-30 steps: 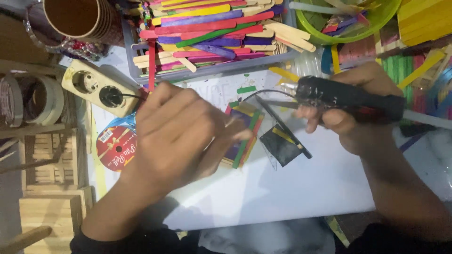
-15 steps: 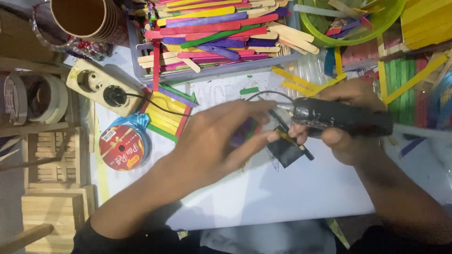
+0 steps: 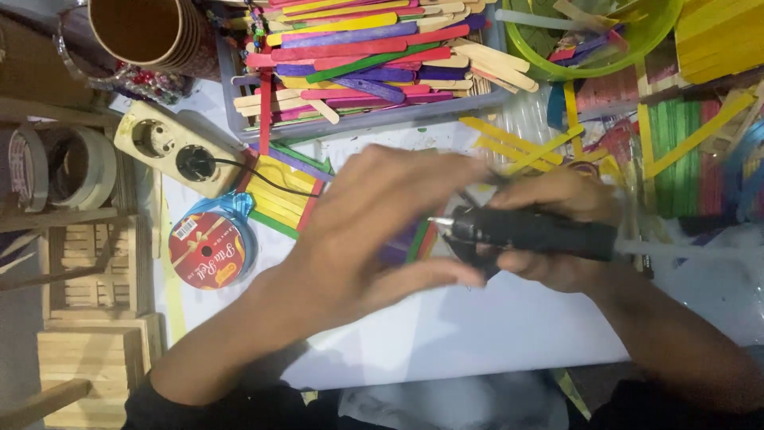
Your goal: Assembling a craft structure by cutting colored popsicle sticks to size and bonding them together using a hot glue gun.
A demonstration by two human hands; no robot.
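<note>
— at centre of the white sheet, what is in the hands?
— right hand is wrapped around a black glue gun, fingers curled tight on its body, nozzle pointing left. left hand is blurred, fingers spread, thumb low; its fingertips are just beside the nozzle. whether it pinches anything, cannot tell.
— and under them?
— coloured craft sticks show between the two hands, lying on the sheet, mostly hidden.
— surroundings?
— grey tray of coloured sticks at top, green bowl top right, power strip at left with a plug in, red ribbon spool below it.
</note>
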